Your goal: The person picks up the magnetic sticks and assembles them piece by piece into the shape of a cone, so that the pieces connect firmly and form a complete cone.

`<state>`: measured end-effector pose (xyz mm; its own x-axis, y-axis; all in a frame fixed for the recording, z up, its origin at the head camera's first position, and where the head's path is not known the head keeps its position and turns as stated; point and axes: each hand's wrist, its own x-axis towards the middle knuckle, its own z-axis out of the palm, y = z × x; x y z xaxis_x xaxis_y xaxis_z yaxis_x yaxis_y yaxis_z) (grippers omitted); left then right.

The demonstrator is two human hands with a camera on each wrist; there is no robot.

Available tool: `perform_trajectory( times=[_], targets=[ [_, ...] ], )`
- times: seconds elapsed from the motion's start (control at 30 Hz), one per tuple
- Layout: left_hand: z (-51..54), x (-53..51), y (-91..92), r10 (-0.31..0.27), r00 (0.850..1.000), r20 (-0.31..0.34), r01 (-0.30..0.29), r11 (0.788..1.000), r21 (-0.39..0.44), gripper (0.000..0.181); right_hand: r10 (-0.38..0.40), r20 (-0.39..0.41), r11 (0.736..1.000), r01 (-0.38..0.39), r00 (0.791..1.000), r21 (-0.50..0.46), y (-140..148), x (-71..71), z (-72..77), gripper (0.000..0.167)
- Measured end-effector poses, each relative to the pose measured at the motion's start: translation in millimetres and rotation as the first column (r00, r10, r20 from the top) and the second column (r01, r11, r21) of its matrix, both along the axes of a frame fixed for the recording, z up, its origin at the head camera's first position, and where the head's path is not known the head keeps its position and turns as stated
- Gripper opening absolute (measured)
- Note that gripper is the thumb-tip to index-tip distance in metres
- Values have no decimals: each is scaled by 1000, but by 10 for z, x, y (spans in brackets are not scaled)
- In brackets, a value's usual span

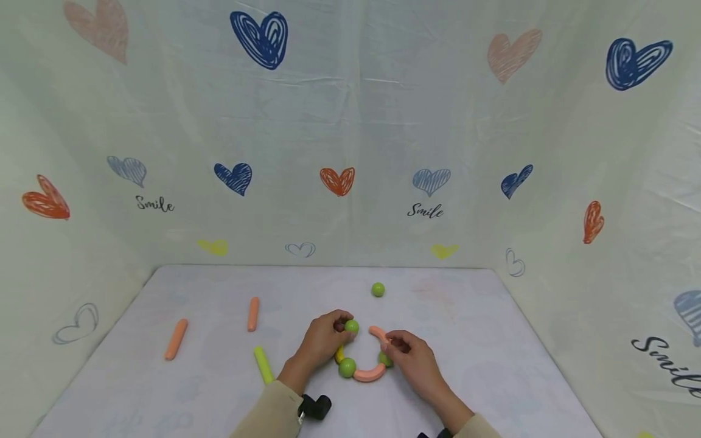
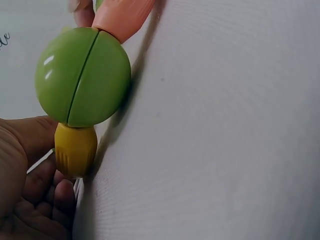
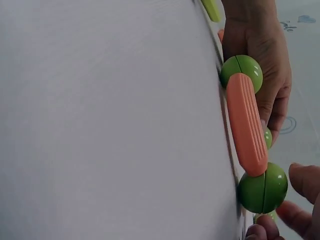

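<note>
Nearest, a tan sleeve point(image 1: 274, 409) comes in on the left, with a black wrist device point(image 1: 316, 406) at its cuff. Just beyond, on the white bench point(image 1: 509, 377), a yellow-green rod point(image 1: 263, 365) lies beside the left wrist. Between the two hands sits an open ring of toy parts: its near side is a curved salmon rod point(image 1: 369, 373), joined at its left end to a green ball point(image 1: 347, 367) and at its right end to a second green ball point(image 1: 386, 359). A yellow piece point(image 1: 339, 354) runs from the left ball up toward the left hand point(image 1: 327, 336), whose thumb and fingers pinch a third green ball point(image 1: 352, 326). The right hand point(image 1: 414, 364) pinches the upper salmon piece point(image 1: 376, 331) above the second ball; fingers cover that joint, so whether the two meet there is hard to tell. Farther left, two straight rods, a left salmon rod point(image 1: 176, 339) and a middle salmon rod point(image 1: 253, 314), lie apart. Farthest on the bench, a loose green ball point(image 1: 378, 289) stands alone before the heart-printed curtain point(image 1: 372, 225).
</note>
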<state>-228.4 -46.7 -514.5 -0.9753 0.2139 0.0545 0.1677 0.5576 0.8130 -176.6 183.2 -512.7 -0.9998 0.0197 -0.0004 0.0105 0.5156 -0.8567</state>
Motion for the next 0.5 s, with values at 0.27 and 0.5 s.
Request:
perform_trajectory(
  times=[0.27,0.5],
  targets=[
    [-12,-9,12,-27,999,24,27,1000,-1,29,-112,60,991,108,992,76,-178,-153,68,34],
    [-5,-7,7,-61,998,16,61,998,-11,29,-131,36,990,129,991,60,-222,-160,74,24]
  ],
)
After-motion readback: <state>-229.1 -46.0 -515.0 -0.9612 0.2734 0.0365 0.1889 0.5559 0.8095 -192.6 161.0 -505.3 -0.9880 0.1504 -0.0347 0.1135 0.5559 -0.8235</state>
